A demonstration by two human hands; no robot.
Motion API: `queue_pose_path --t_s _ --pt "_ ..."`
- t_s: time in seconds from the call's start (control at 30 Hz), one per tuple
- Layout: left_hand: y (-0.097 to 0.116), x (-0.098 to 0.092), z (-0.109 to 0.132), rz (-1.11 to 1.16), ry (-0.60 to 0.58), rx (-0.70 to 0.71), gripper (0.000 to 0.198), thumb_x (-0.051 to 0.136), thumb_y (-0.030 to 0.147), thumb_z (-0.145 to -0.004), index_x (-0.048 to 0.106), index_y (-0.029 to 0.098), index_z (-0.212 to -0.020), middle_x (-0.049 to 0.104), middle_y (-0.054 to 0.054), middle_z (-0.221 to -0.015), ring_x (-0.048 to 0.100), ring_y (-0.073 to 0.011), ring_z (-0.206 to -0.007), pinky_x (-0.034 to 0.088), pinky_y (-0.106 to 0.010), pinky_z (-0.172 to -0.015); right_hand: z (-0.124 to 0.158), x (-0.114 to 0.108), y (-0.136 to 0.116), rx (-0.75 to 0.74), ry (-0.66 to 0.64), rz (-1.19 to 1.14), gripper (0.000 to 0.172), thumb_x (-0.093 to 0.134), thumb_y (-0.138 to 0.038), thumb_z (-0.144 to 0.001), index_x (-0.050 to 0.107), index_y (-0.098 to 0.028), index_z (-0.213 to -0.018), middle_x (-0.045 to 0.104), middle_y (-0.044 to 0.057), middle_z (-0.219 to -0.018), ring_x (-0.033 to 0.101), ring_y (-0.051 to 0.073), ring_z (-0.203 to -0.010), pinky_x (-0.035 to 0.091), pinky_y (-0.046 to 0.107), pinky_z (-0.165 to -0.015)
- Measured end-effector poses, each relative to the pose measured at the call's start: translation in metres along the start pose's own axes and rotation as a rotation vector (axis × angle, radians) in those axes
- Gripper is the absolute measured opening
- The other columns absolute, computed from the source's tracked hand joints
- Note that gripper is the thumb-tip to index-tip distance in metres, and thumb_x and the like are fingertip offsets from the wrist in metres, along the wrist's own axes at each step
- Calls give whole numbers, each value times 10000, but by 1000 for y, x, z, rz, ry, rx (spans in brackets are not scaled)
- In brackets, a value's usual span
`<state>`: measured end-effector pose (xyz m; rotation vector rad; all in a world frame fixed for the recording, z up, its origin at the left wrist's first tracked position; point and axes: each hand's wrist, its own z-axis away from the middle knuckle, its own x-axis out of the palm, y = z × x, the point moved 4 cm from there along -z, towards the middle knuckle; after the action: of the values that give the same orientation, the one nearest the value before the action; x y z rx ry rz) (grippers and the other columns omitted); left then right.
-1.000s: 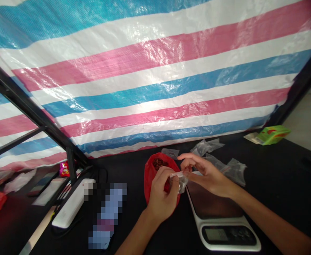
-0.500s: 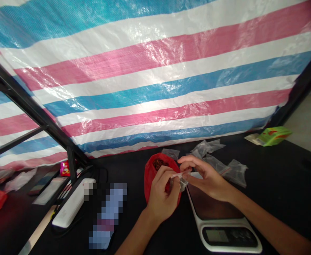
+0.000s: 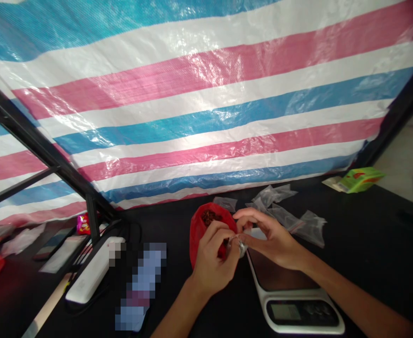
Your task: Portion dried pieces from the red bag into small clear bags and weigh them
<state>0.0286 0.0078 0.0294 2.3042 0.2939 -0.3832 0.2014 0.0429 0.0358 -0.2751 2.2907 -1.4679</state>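
My left hand (image 3: 211,263) and my right hand (image 3: 268,237) meet over the black table, both pinching a small clear plastic bag (image 3: 239,245) between their fingertips. The bag is crumpled and mostly hidden by my fingers. Just behind my left hand stands an open red plastic bag (image 3: 202,225) with dark reddish-brown bits inside. A white digital kitchen scale (image 3: 291,300) with a dark weighing plate lies under my right wrist, its display toward me.
Several empty clear plastic bags (image 3: 291,213) lie behind the scale. A green packet (image 3: 361,179) sits at the far right, a white power strip (image 3: 89,277) at the left. A striped tarpaulin (image 3: 206,103) hangs behind the black table (image 3: 368,234).
The small clear bag has been drawn tighter between my fingertips and looks more bunched. My right fingers have closed in toward my left hand. Both hands stay in the same place.
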Motion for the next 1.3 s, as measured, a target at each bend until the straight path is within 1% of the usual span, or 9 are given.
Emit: queue_pose_path --t_s 0.2,0.3,0.43,0.53,0.63,0.87,0.97,1.1,1.3 --pt "1 -1 1 -16 3 18 72 637 136 -958 668 187 -916 655 -50 -925 645 -164 -854 521 -285 -770 2 4 -1 2 -9 15 268 684 -359 -988 649 -277 -1241 688 19 -985 624 190 -922 501 322 -864" --pt "2 -4 1 -37 6 41 91 624 135 -972 673 186 -915 642 -37 -876 636 -151 -816 507 -270 -736 2 3 2 19 -9 -28 324 696 -382 -982 626 -279 -1281 694 23 -998 647 196 -935 513 333 -877" --pt "3 -7 0 -47 42 70 83 630 144 -975 698 192 -969 651 -40 -886 644 -151 -819 517 -262 -730 1 -3 4 31 44 -61 387 752 -396 -941 620 -279 -1285 690 15 -961 638 193 -887 516 336 -851" --pt "1 -6 -1 -48 64 18 52 626 170 -979 669 193 -960 648 -43 -898 637 -159 -831 517 -269 -744 1 -5 2 34 56 -74 353 768 -393 -928 643 -271 -1235 693 14 -926 633 192 -873 510 336 -837" --pt "0 -6 -2 -14 85 -38 67 626 199 -981 604 196 -918 605 -19 -845 589 -145 -779 486 -258 -713 1 -4 0 55 41 -83 335 776 -400 -919 660 -260 -1201 697 22 -913 637 197 -869 514 340 -823" --pt "-4 -3 0 52 19 -119 138 591 241 -1013 571 200 -884 544 -8 -823 528 -143 -763 438 -265 -706 -1 -1 0 40 15 -108 331 784 -382 -913 672 -269 -1203 714 18 -959 659 191 -893 529 326 -830" --pt "-5 0 3 57 -9 -106 131 578 241 -1020 567 199 -896 546 -13 -840 527 -145 -774 435 -270 -713 -1 0 2 47 13 -102 315 795 -371 -904 687 -259 -1178 729 24 -973 671 192 -904 537 328 -845" --pt "-3 0 2 56 -25 -73 120 586 228 -1018 588 196 -902 593 -21 -864 563 -142 -783 452 -261 -718 -1 2 4 69 -15 -139 330 775 -373 -922 680 -257 -1217 751 35 -1004 706 202 -933 558 342 -869" --pt "3 -7 -3 17 55 -28 89 660 215 -978 661 191 -892 620 -16 -807 587 -134 -724 469 -239 -670 -1 -1 4 54 38 -98 344 790 -399 -904 685 -258 -1200 745 32 -965 694 204 -903 557 347 -855"
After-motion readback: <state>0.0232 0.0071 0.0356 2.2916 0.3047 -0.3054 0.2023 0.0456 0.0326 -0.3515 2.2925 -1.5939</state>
